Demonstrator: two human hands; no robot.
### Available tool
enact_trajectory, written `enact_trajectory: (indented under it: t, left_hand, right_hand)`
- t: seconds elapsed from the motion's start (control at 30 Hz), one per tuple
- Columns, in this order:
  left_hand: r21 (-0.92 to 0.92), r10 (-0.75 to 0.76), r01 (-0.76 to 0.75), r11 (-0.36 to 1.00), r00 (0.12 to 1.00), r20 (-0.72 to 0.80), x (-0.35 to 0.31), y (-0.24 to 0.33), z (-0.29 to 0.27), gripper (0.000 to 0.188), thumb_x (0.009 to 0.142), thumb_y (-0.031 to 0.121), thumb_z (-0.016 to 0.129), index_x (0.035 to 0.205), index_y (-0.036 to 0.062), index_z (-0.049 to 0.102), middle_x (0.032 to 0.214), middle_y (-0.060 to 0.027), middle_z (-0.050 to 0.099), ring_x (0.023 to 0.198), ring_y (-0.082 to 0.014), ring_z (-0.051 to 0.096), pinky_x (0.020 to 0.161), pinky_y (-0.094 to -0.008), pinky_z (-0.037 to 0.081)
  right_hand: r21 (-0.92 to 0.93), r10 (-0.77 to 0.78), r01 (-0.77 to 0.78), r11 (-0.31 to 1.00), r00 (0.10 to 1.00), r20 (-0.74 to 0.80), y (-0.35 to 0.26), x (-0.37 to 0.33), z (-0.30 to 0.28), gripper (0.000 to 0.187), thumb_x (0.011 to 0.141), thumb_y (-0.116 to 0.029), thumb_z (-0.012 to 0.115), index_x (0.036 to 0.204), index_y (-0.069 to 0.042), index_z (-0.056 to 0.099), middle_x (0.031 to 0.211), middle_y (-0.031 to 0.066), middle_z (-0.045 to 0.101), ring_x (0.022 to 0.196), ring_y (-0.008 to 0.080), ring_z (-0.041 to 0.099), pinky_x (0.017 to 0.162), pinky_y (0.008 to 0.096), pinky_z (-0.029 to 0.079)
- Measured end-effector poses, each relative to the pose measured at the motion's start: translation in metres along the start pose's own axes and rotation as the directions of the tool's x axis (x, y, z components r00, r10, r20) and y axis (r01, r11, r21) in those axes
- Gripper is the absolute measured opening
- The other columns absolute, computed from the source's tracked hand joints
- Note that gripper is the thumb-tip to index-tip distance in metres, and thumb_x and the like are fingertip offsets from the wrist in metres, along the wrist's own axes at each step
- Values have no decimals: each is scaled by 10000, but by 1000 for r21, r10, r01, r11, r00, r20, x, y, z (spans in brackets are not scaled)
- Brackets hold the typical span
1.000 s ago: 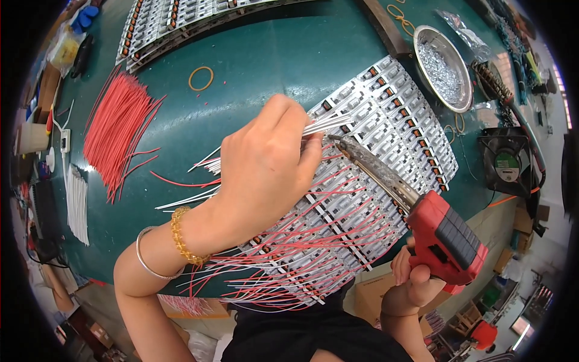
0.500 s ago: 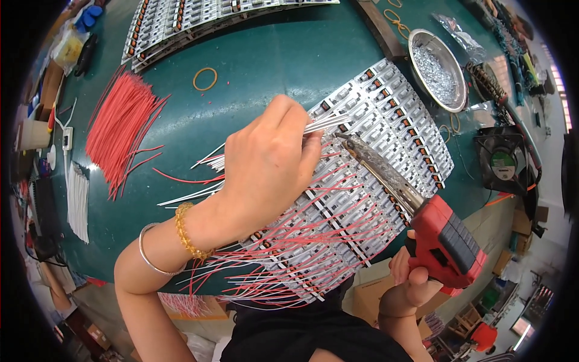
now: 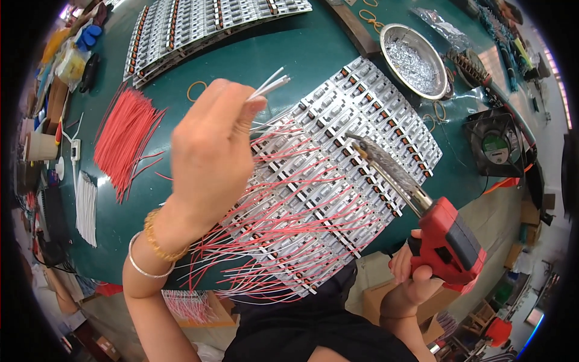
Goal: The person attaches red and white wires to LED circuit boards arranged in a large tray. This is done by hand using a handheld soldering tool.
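My left hand (image 3: 211, 151) is pinched shut on a few white wires (image 3: 270, 84), their tips sticking out past the fingers above the table. Below and right of it lies a panel of small circuit boards (image 3: 374, 127); red and white wires (image 3: 289, 223) run from its rows toward the lower left. In my right hand (image 3: 411, 271) is a red and black soldering gun (image 3: 451, 241), its dark, crusted tip pointing up and left over the boards. Whether the tip touches a board I cannot tell.
Bundles of red wires (image 3: 126, 139) and white wires (image 3: 86, 211) lie at the left. Another board panel (image 3: 205, 27) sits at the back. A metal bowl of shiny bits (image 3: 414, 60) stands at the far right, near a dark bar (image 3: 353, 27) and a small black fan (image 3: 494, 145).
My left hand has drawn back to the left and up from the boards, the white wires still in its fingers. The soldering gun has hardly moved.
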State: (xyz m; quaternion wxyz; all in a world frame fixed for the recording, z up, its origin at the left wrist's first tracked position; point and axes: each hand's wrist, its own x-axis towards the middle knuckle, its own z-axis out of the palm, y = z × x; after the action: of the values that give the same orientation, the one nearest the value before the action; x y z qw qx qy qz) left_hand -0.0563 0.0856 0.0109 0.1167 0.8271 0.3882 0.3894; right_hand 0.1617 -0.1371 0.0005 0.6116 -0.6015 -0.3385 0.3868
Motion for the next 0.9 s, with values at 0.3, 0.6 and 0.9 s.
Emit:
enact_trajectory:
  t: [0.3,0.6,0.9]
  left_hand:
    - [36,-117,111,993,968,222,-4,4,10,82,857,62,656,892,-11,638,700,-98,514,583,-175,503,536,-306,389]
    - [-34,-158,182,983,920,358,-1,-2,11,131,821,127,681,886,18,650,809,-129,561,686,-322,576,609,-420,439]
    - [-38,-215,228,973,954,208,-3,2,9,106,836,118,665,851,20,626,813,-133,578,699,-326,590,613,-410,445]
  right_hand:
    - [-1,20,-20,1000,999,45,3,3,4,833,795,-567,688,1218,108,444,484,-31,432,371,87,441,397,223,347]
    - [20,35,-36,999,998,44,4,4,2,841,795,-564,693,1230,108,434,485,-31,429,374,86,436,403,225,350]
    - [-3,-2,2,1000,1000,6,4,4,5,828,810,-572,673,1214,111,437,476,-26,428,368,87,426,399,220,346]
